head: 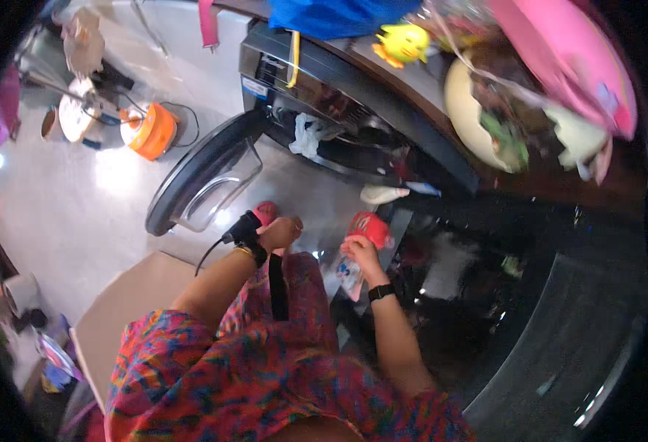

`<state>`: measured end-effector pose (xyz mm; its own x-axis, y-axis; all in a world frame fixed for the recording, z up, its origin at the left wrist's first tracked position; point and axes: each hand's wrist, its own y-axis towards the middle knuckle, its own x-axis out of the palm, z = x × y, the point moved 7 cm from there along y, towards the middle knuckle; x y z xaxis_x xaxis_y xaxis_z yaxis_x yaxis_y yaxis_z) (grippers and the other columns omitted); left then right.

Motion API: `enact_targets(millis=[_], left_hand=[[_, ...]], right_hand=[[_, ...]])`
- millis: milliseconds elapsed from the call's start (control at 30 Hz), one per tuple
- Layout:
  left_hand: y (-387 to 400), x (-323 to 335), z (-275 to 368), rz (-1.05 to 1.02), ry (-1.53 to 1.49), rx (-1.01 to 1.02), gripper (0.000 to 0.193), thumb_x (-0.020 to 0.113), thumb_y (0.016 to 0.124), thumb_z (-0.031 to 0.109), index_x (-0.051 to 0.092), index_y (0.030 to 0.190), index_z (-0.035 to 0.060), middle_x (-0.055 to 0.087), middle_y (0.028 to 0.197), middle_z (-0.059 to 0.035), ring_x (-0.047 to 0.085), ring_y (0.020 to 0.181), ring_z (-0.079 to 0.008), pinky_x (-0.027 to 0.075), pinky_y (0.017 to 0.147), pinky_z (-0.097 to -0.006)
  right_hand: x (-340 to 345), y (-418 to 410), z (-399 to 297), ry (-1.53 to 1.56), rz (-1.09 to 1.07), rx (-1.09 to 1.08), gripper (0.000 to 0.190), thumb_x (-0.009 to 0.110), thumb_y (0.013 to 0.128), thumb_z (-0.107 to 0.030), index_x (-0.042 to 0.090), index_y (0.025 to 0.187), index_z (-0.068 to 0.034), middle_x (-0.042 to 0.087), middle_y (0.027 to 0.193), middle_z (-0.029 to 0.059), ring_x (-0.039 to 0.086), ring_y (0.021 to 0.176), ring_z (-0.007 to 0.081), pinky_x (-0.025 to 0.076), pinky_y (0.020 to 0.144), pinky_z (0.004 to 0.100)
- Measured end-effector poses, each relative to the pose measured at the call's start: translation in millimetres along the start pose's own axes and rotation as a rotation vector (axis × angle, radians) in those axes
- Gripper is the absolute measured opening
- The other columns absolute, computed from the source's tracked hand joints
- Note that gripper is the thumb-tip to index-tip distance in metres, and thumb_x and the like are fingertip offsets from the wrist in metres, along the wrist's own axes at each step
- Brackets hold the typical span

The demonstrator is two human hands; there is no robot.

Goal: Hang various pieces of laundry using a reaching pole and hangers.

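Observation:
My left hand [281, 233] is curled in front of my lap, blurred. Whether it holds anything does not show. A black device with a cable [245, 227] sits at that wrist, and a small pink-red thing [266, 211] is just beyond it. My right hand [361, 252] pinches the lower edge of a red cloth-like item [369, 227] with dark lettering. Below those fingers hangs a pale patterned piece [350, 278]; whether it is part of the red item I cannot tell. A front-loading washing machine [351, 83] stands ahead, its round door [191, 177] swung open. White cloth [305, 136] lies at its opening.
A glossy black surface [451, 309] lies to my right. A pale cloth [383, 194] rests near its far corner. Above the machine are a yellow duck toy [407, 43], a jagged-rimmed cream bowl [470, 121] and a pink bag [572, 61]. An orange corded appliance [153, 131] stands on the tiled floor [70, 204].

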<state>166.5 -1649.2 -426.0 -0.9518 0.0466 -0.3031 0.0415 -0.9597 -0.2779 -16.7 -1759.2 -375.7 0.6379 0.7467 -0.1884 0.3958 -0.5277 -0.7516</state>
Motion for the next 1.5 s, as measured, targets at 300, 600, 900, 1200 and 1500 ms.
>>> enact_targets(millis=[300, 600, 900, 1200, 1500], left_hand=[[133, 19, -84, 0.513, -0.118, -0.395, 0.014, 0.052, 0.069, 0.011, 0.057, 0.078, 0.0028, 0.059, 0.075, -0.0183, 0.058, 0.074, -0.0335, 0.046, 0.065, -0.0408], [241, 32, -132, 0.974, -0.678, -0.364, 0.021, 0.048, 0.076, 0.018, 0.056, 0.086, 0.0016, 0.058, 0.077, -0.0205, 0.056, 0.076, -0.0355, 0.045, 0.066, -0.0427], [336, 16, -152, 0.974, -0.968, -0.160, 0.032, 0.039, 0.085, 0.027, 0.056, 0.092, 0.0012, 0.055, 0.094, -0.0203, 0.052, 0.089, -0.0353, 0.042, 0.077, -0.0385], [432, 29, -158, 0.602, -1.264, -0.127, 0.058, 0.031, 0.089, 0.042, 0.033, 0.124, -0.0047, 0.030, 0.132, -0.0163, 0.025, 0.124, -0.0236, 0.018, 0.101, -0.0281], [419, 40, -157, 0.661, -1.675, -0.038, 0.048, 0.038, 0.087, 0.041, 0.049, 0.106, -0.0017, 0.055, 0.094, -0.0090, 0.049, 0.083, -0.0146, 0.039, 0.072, -0.0257]], right_hand=[[2, 175, -8, -0.727, 0.032, -0.168, 0.016, 0.050, 0.080, -0.007, 0.055, 0.094, -0.001, 0.059, 0.083, 0.0052, 0.055, 0.073, 0.0119, 0.045, 0.063, 0.0246], [-1, 318, -55, -1.241, 0.305, -0.439, 0.038, 0.052, 0.073, -0.016, 0.050, 0.106, 0.004, 0.053, 0.103, 0.0223, 0.050, 0.099, 0.0342, 0.038, 0.087, 0.0371], [-39, 446, -61, -0.987, 0.203, -0.392, 0.025, 0.039, 0.081, -0.015, 0.052, 0.086, 0.007, 0.054, 0.091, 0.0238, 0.051, 0.085, 0.0363, 0.040, 0.075, 0.0414], [-79, 472, -100, -0.881, 0.596, -0.799, 0.036, 0.039, 0.083, -0.029, 0.054, 0.093, 0.003, 0.056, 0.097, 0.0217, 0.051, 0.091, 0.0353, 0.039, 0.080, 0.0391], [-54, 444, -100, -1.389, 0.539, -0.557, 0.022, 0.045, 0.082, -0.013, 0.059, 0.093, -0.001, 0.060, 0.091, 0.0165, 0.057, 0.083, 0.0270, 0.044, 0.075, 0.0328]])
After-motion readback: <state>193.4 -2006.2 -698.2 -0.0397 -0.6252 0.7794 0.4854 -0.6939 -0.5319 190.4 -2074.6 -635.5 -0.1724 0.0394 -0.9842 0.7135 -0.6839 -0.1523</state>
